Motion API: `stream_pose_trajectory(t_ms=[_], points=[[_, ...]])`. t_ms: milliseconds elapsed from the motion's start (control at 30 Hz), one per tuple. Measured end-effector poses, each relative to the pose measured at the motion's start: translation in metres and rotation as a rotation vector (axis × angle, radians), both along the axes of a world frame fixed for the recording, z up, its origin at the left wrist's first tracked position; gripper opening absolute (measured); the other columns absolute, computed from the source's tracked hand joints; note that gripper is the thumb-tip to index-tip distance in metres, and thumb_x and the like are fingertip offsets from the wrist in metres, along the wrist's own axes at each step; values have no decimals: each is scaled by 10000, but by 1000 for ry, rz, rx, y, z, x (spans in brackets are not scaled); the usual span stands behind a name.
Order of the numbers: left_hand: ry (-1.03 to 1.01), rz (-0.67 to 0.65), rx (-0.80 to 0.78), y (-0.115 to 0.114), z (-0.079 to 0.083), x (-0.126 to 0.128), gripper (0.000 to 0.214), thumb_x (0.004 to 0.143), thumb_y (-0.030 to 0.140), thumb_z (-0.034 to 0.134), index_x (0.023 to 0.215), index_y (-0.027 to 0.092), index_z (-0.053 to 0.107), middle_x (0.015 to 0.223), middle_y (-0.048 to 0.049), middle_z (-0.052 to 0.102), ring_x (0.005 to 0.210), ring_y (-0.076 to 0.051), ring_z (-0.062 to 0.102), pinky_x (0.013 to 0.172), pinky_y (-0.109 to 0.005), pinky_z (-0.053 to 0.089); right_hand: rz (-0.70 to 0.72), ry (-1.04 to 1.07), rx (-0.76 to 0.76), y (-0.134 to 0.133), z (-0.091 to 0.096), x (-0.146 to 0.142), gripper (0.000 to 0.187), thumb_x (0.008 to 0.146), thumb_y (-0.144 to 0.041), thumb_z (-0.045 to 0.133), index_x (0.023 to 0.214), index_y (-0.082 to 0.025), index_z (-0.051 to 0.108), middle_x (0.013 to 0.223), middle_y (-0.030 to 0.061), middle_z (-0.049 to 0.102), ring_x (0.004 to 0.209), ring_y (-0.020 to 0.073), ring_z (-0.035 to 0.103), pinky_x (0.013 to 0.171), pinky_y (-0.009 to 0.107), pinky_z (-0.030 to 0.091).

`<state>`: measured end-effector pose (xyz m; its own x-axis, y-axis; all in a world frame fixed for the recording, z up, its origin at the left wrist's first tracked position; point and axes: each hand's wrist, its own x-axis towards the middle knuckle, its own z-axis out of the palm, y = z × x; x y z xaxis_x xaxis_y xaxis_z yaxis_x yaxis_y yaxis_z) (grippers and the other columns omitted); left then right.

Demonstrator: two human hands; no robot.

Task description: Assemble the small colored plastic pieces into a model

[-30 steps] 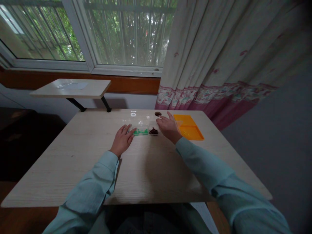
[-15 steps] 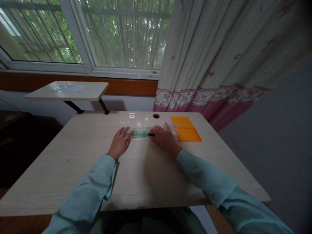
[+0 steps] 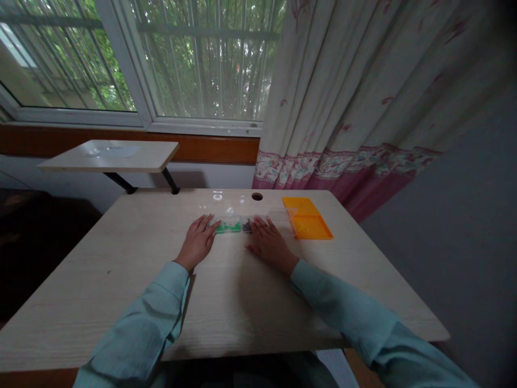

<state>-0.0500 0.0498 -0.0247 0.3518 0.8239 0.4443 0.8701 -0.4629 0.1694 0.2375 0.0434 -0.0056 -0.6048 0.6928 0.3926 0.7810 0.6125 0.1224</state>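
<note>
A clear plastic compartment box (image 3: 229, 220) lies on the table, with small green pieces (image 3: 228, 228) in its left part and small dark pieces (image 3: 246, 226) beside them. My left hand (image 3: 196, 242) rests at the box's left end, fingers spread and touching its edge. Over the dark pieces lies my right hand (image 3: 271, 245), its fingers stretched out and covering part of the box. Whether the right fingertips touch any piece, I cannot tell. Just right of that hand sits an orange tray (image 3: 307, 206) with small yellow pieces in its near part, partly overlapped by clear plastic.
The pale wooden table (image 3: 218, 302) has a round cable hole (image 3: 257, 196) near its back edge. At the back left a small raised shelf (image 3: 121, 156) stands on black legs. A patterned curtain (image 3: 323, 97) hangs behind the table, next to the window.
My right fingers have shifted and lowered slightly, showing more of the dark pieces. My left hand stays at the box's end. The whole view has shifted down a little.
</note>
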Motion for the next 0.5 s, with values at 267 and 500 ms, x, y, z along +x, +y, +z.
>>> stream_pose_trajectory(t_ms=[267, 500], points=[[-8, -6, 6, 0, 0, 0, 440, 974, 282, 358, 1401, 322, 453, 1508, -37, 394, 1402, -270, 321, 1129, -532, 334, -49, -11, 5, 0, 1, -7, 722, 936, -572, 373, 1384, -11, 448, 1436, 235, 460, 1414, 293, 331, 1207, 486, 179], [5, 3, 4, 0, 0, 0, 438, 971, 278, 367, 1398, 306, 459, 1514, -45, 385, 1412, -268, 310, 1132, -522, 336, -70, 20, 35, 6, 0, -15, 698, 925, -555, 418, 1340, 3, 479, 1405, 258, 482, 1418, 310, 316, 1203, 515, 183]])
